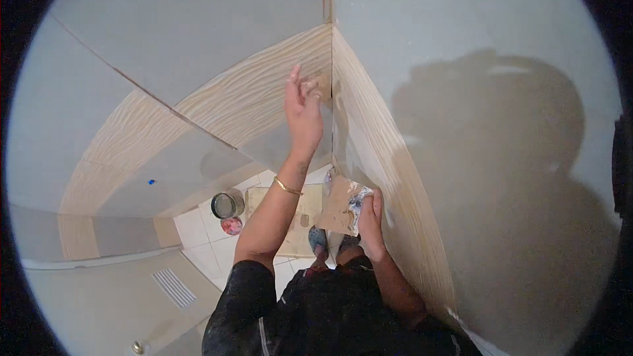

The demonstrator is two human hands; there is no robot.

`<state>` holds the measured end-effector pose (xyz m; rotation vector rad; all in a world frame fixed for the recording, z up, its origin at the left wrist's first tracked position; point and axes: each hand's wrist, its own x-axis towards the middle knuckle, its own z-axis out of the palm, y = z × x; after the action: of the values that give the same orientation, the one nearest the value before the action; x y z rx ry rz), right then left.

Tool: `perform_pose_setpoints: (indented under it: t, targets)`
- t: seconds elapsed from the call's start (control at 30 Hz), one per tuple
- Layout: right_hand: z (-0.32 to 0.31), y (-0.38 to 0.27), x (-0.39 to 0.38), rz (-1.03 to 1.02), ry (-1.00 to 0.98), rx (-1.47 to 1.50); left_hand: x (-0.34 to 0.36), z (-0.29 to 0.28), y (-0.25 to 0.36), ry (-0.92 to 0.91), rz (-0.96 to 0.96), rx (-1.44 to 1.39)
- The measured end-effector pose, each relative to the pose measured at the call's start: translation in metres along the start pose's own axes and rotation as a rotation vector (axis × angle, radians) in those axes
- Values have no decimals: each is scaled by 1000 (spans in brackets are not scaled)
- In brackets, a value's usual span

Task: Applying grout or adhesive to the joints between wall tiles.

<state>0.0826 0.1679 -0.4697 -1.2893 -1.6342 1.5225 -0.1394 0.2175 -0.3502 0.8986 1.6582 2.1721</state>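
My left hand (304, 115) is raised to the wall corner, in front of a cream wood-grain band (250, 86). Its index finger points up, while the other fingers curl around what looks like a small tan flat piece (322, 84) close to the corner. Lower down, my right hand (372, 224) grips a tan flat board (339, 207) by its right edge. Grey and white smears cover part of that board. The band continues on the right wall (386, 132), beside my right hand.
On the white tiled floor stand an open dark bucket (224, 206) and a red-and-white item (231, 225). A stained yellowish board (290, 247) lies around my feet. A door with a vent grille (174, 288) is at the lower left. My shadow falls on the right wall.
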Motion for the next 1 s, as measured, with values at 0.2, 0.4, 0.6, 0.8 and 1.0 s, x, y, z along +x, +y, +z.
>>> perform_pose_setpoints:
  t: [0.2,0.4,0.6,0.8,1.0]
  targets:
    - [-5,-10,2,97,-84,302,-3,-6,2,-128,-239,-518]
    - [-3,-42,-1,222,-51,520,-92,-63,25,-409,-105,-213]
    - [6,-79,-10,252,-177,700,-156,-123,59,-436,120,341]
    - [-2,-113,-20,92,-207,600,-178,-137,83,-407,303,591]
    - [-7,-135,-28,-118,-231,479,-182,-122,95,-179,55,51]
